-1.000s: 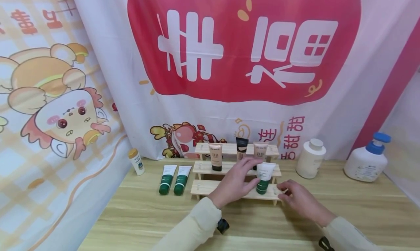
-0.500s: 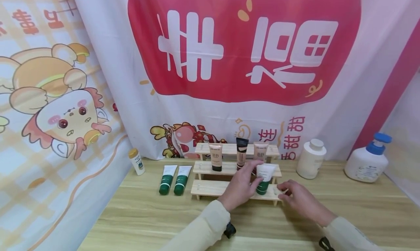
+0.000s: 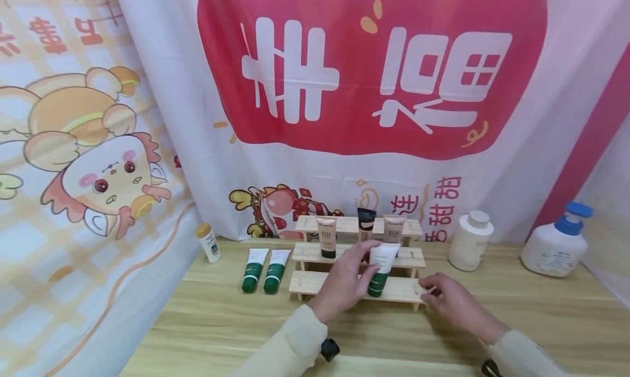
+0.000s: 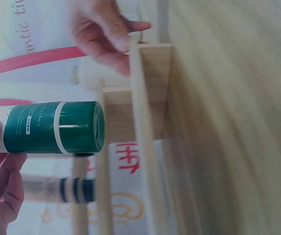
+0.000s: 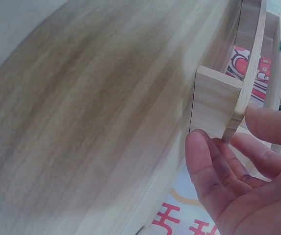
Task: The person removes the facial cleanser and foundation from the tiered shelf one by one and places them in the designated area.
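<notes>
My left hand [image 3: 343, 285] holds a white-and-green squeeze tube [image 3: 381, 270] between thumb and fingers, cap down, over the lowest step of a three-tier wooden display stand [image 3: 315, 283]. In the left wrist view a gap shows between the green cap [image 4: 84, 127] and the lowest board. My right hand [image 3: 455, 303] pinches the right end of that lowest board, its thumb on top and fingers beneath in the right wrist view. Two beige BB cream tubes [image 3: 327, 237] and a black-topped tube [image 3: 366, 224] stand on the middle step; the left hand and its tube partly cover them.
Two matching white-and-green tubes [image 3: 253, 270] lie side by side left of the stand. A small yellow-capped bottle [image 3: 209, 243] stands farther left. To the right are a white bottle [image 3: 470, 241] and a blue-topped pump bottle [image 3: 555, 247]. A printed curtain [image 3: 369, 65] hangs behind.
My left hand has moved left along the lowest step and carries the white-and-green tube with it, now tilted. The right hand keeps its grip on the stand's end.
</notes>
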A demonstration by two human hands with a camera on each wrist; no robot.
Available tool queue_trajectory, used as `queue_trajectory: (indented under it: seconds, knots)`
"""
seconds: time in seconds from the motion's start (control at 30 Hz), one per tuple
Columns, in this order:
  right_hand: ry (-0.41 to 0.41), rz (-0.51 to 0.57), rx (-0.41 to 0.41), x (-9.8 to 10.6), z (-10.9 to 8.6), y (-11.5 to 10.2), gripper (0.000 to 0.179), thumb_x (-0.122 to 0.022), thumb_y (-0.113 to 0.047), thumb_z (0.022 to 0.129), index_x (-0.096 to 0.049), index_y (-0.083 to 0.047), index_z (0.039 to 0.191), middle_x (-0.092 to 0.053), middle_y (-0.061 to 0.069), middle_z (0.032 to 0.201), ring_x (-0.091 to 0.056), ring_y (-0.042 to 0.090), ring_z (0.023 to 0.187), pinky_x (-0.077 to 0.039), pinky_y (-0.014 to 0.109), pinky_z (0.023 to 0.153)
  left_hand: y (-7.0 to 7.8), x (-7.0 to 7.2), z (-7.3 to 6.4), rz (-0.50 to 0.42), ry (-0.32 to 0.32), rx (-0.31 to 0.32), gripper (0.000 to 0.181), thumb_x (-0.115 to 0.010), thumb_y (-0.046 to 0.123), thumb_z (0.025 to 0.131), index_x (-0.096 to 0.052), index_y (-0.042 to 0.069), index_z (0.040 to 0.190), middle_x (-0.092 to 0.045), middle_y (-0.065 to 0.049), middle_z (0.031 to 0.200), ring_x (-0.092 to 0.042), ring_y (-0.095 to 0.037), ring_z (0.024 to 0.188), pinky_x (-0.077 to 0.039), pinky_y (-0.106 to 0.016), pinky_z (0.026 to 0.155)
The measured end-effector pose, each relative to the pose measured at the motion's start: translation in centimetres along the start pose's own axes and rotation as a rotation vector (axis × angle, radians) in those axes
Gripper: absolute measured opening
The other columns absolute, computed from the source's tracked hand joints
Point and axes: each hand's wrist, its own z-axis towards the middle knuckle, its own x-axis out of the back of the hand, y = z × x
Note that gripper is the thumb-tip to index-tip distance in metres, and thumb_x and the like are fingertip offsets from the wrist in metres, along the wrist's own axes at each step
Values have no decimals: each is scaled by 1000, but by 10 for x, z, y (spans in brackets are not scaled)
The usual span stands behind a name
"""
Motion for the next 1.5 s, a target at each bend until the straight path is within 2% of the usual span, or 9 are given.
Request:
queue_trajectory:
  seconds: [0.1, 0.2, 0.53, 0.8, 1.0, 1.1, 1.23, 1.37, 1.5]
  knots:
    - [13, 0, 22, 1, -1, 1, 28, -73, -1, 78, -65, 5, 104, -60, 6, 89, -59, 14, 76, -51, 23, 62, 5, 18, -3, -4, 12, 21, 54, -64, 5, 89, -41, 20, 136, -56, 0, 118, -55, -8, 99, -49, -23, 82]
    - [12, -7, 10, 1, -2, 1, 28, -73, -1, 78, -66, 4, 104, -60, 4, 89, -58, 13, 76, -50, 23, 62, 9, 37, -6, 10, 30, 37, 56, -64, 2, 88, -43, 21, 135, -56, 1, 116, -55, -8, 98, -50, -24, 80]
    - [-7, 0, -6, -1, -2, 1, 29, -73, -1, 78, -65, 4, 106, -59, 3, 88, -58, 14, 76, -50, 23, 62, 6, 95, -29, 109, 75, 103, 56, -65, 2, 88, -43, 19, 137, -56, 0, 117, -55, -13, 97, -51, -29, 79]
    - [-13, -13, -4, -2, -3, 1, 27, -72, -2, 80, -66, 3, 105, -59, 3, 88, -58, 14, 76, -50, 24, 62, -12, 142, -51, 171, 125, 180, 63, -64, -5, 86, -40, 19, 139, -56, -1, 110, -55, -16, 93, -52, -33, 75]
    - [-2, -10, 14, -2, -3, 2, 25, -71, -1, 80, -66, 4, 104, -60, 4, 89, -59, 15, 76, -50, 24, 61, -38, 176, -69, 328, 162, 242, 60, -65, -10, 83, -45, 13, 135, -57, -4, 102, -55, -15, 83, -50, -32, 66]
    - [-3, -6, 7, -1, -3, 2, 26, -71, -1, 80, -66, 4, 105, -60, 5, 90, -59, 15, 76, -50, 24, 61, -51, 191, -77, 390, 156, 332, 57, -63, -8, 84, -47, 11, 135, -58, -6, 99, -54, -16, 80, -48, -33, 64]
    - [-5, -5, 10, -1, -3, 2, 26, -71, -1, 80, -65, 5, 106, -60, 4, 89, -58, 15, 76, -50, 24, 60, -68, 207, -86, 439, 106, 517, 53, -59, -5, 88, -45, 11, 136, -57, -9, 100, -53, -22, 80, -47, -36, 64]
    - [-4, -3, 12, -1, -3, 2, 26, -71, -1, 81, -65, 4, 106, -59, 4, 89, -58, 14, 76, -50, 23, 60, -87, 214, -96, 457, 16, 690, 50, -57, -3, 90, -44, 10, 136, -57, -13, 104, -52, -26, 84, -47, -42, 70]
    - [-5, 4, 16, -2, -2, 2, 26, -70, 0, 81, -65, 5, 106, -59, 4, 89, -59, 15, 76, -50, 23, 59, -108, 213, -106, 454, -96, 828, 51, -57, -6, 87, -45, 8, 135, -57, -17, 108, -52, -29, 90, -46, -47, 76]
